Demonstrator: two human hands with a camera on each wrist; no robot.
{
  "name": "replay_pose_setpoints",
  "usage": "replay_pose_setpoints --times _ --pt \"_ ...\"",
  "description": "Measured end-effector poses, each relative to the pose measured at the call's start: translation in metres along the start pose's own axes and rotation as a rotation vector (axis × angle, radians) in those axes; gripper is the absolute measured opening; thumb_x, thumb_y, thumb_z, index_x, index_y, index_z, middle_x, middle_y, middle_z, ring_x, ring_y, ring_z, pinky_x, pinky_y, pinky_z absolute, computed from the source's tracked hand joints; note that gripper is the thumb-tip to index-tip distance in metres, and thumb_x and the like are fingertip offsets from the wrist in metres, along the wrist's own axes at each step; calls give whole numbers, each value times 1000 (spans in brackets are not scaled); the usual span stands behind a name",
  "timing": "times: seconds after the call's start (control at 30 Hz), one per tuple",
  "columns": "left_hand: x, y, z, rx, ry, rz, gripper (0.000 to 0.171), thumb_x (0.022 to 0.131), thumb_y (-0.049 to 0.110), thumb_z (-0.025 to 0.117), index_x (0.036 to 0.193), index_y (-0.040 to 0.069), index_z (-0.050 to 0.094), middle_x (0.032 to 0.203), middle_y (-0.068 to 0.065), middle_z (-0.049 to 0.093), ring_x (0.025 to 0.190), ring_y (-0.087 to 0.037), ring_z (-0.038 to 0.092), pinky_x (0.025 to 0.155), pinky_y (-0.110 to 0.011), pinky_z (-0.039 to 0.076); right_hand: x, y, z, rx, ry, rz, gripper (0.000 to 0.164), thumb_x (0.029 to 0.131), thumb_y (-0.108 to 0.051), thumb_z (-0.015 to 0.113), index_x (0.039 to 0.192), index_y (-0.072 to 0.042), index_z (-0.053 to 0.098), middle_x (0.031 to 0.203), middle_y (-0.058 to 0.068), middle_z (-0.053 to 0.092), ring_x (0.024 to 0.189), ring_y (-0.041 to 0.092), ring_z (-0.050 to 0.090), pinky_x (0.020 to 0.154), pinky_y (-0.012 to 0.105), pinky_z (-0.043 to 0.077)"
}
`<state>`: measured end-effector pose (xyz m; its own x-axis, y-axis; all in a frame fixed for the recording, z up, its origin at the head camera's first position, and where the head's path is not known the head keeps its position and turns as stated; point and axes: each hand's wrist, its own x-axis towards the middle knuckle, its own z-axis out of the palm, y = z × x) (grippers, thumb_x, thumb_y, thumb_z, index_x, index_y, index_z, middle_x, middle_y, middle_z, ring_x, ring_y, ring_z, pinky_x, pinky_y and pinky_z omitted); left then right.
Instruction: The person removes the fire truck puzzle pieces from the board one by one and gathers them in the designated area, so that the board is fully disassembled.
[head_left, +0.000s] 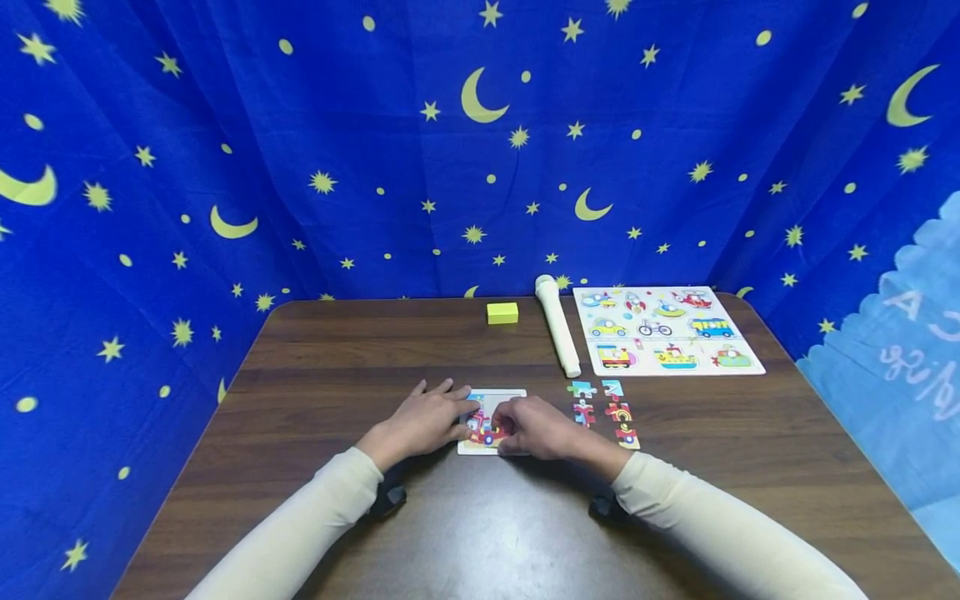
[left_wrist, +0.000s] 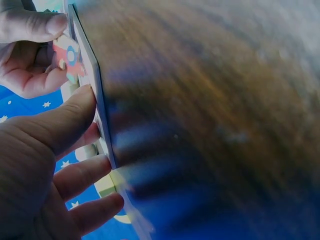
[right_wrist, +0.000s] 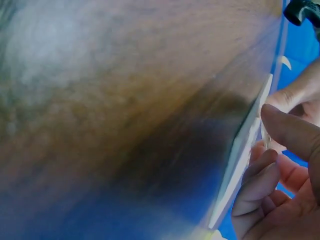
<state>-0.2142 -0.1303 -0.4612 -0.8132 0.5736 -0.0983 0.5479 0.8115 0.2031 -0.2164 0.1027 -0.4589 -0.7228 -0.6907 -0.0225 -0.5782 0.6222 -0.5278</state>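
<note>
A small white-rimmed jigsaw tray [head_left: 476, 451] lies on the table, its left part showing a red vehicle picture. My left hand [head_left: 427, 423] rests at the tray's left side with fingers spread and mostly straight. In the left wrist view its thumb [left_wrist: 75, 112] touches the tray's edge. Over the tray's right part, my right hand [head_left: 538, 427] pinches a red jigsaw piece [left_wrist: 65, 55] with a blue-ringed wheel between thumb and fingers. From the right wrist, only the piece's thin edge [right_wrist: 266, 136] shows. My right hand hides part of the tray in the head view.
Several loose jigsaw pieces [head_left: 619, 412] lie in two columns right of the tray. Behind them are a white stick-like cylinder [head_left: 558, 327] and a vehicle picture board [head_left: 652, 340]. A yellow block [head_left: 502, 313] stands near the far edge of the wooden table [head_left: 360, 342].
</note>
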Motion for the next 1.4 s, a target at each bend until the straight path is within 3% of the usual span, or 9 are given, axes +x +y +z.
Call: replay_pose_setpoints --times 0.23,0.37,0.57,0.77,0.97,1.17,1.4 --pt "-3 4 0 -6 -19 -1 47 100 41 64 144 23 61 157 -6 47 147 -40 39 114 -71 27 -24 11 -17 71 30 -5 28 86 -19 80 112 -9 75 101 -4 71 89 9 62 79 28 51" --pt "-4 4 0 -7 -14 -1 48 100 41 65 143 23 61 157 -6 48 147 -40 39 114 -71 27 -47 27 -32 167 63 58 30 88 -14 78 117 -8 73 93 -6 70 81 8 61 72 26 51" --pt "-4 3 -1 -8 -5 5 49 99 42 65 143 22 61 156 -7 48 146 -40 39 114 -71 26 -81 62 -56 147 136 163 30 90 -15 77 119 -10 72 91 -6 66 79 10 58 67 25 49" --pt "-4 2 -1 -10 -3 8 48 100 42 65 143 22 61 156 -6 48 147 -41 38 114 -72 26 -104 83 -60 143 89 199 29 88 -18 79 116 -12 73 90 -6 64 80 9 56 68 26 47" --pt "-3 3 -4 -15 -14 7 49 100 42 65 144 22 61 157 -7 47 148 -40 37 115 -72 25 -109 81 -52 129 41 166 30 86 -19 81 115 -13 74 100 -5 68 89 10 57 77 28 49" --pt "-2 3 -3 -6 -21 -2 49 100 42 64 144 23 60 157 -6 47 148 -39 36 115 -71 25 -108 80 -47 116 24 175 33 85 -18 82 116 -12 74 90 -5 62 82 11 53 71 26 46" --pt "-1 2 -3 -8 -23 -5 49 100 43 64 144 22 61 157 -7 47 148 -40 36 115 -71 25 -101 79 -49 101 90 178 28 86 -18 82 112 -11 74 83 -8 63 74 7 55 64 25 48"
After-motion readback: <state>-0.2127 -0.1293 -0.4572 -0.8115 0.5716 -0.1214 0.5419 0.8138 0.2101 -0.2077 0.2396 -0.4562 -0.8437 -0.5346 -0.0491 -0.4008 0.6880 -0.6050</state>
